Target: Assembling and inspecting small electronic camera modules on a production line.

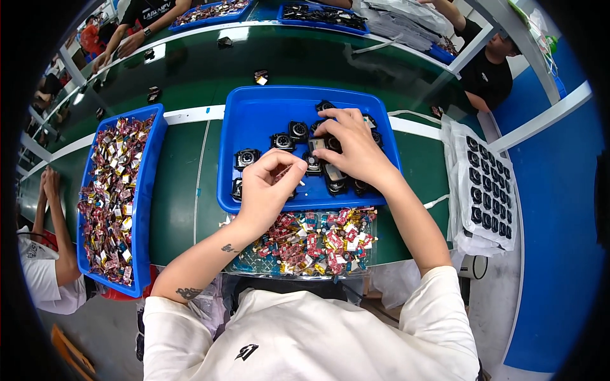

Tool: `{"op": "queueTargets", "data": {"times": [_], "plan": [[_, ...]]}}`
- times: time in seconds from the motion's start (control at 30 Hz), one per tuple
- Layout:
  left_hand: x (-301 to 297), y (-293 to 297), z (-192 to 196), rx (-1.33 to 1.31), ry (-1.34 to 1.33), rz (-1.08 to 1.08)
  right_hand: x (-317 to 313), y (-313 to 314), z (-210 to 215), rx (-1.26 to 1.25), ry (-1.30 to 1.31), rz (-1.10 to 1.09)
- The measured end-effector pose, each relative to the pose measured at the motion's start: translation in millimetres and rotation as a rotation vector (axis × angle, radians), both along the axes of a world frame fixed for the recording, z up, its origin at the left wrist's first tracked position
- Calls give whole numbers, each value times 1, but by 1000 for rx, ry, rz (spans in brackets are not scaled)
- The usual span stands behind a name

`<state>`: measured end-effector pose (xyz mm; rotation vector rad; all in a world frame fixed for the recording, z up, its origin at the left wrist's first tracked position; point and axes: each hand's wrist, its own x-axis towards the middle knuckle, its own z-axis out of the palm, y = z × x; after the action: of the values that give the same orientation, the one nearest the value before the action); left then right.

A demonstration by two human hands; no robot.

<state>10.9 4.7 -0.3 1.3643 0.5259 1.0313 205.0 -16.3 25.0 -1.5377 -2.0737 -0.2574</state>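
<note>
A blue tray (pixel 238 111) stands in front of me with several black watch-like casings (pixel 247 158) in it, some showing a round face. My left hand (pixel 272 181) is over the tray's near side, its thumb and fingers pinched together. A small pale tip shows at the fingertips; the rest of what they hold is hidden. My right hand (pixel 352 145) reaches into the tray from the right. Its thumb and forefinger lie on either side of a casing with a silvery rectangular face (pixel 316 147), and its other fingers stretch over the casings beyond.
Below the tray, a clear plastic tray (pixel 254 261) holds small red, yellow and white electronic parts. More such parts fill a long blue bin (pixel 154 143) at left. Black pieces sit in a white tray (pixel 473 225) at right. Co-workers sit around the green conveyor belt (pixel 197 66).
</note>
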Motion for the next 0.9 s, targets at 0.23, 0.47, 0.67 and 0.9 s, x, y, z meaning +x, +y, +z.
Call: {"op": "queueTargets", "data": {"times": [0.23, 0.47, 0.67, 0.9], "plan": [[-3, -3, 1, 363, 237, 231, -25, -34, 6, -457, 1152, 3], [1, -2, 2, 445, 348, 232, -35, -48, 1, -469, 1293, 93], [0, -1, 3, 398, 342, 202, -37, -50, -6, -439, 1268, 134], [1, -1, 2, 388, 367, 189, -36, -52, -9, -496, 1251, 129]]}}
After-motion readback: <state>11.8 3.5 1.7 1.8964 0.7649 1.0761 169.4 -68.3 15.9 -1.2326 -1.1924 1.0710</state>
